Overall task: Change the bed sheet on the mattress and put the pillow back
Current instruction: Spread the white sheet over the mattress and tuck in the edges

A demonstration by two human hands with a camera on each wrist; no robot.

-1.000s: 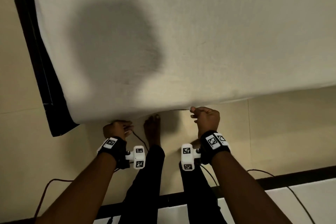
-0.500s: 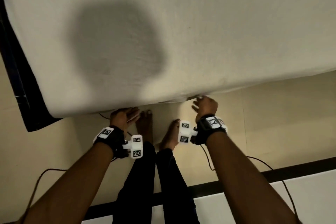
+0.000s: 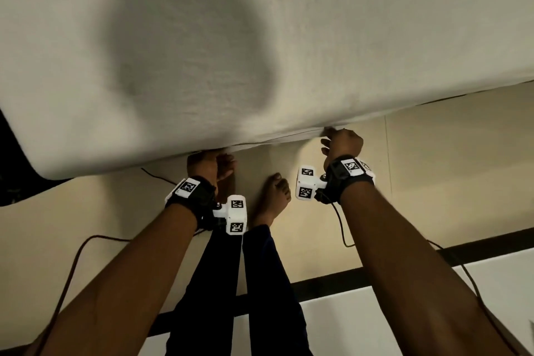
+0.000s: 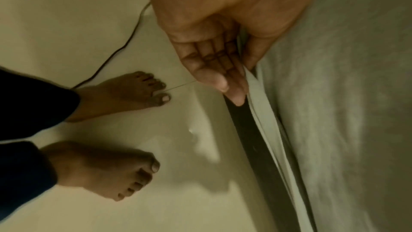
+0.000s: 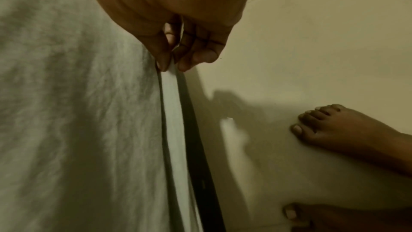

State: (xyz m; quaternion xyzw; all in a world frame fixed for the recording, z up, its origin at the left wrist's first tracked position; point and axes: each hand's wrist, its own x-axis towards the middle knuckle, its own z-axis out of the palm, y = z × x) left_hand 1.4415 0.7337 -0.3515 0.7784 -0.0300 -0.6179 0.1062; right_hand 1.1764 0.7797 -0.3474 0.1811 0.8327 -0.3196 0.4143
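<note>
Head view: two hands [image 3: 212, 166] [image 3: 344, 143], one sheet [image 3: 318, 37].

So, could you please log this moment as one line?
left hand: pinches sheet edge | right hand: pinches sheet edge | pillow: unseen

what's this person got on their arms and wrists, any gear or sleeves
No sleeves: both forearms are bare. Each wrist has a black strap carrying a flat white tag printed with a black square-code marker. A white block-shaped camera unit with two more such markers sticks out from each strap's inner side. A thin dark cable trails from each unit.
</note>
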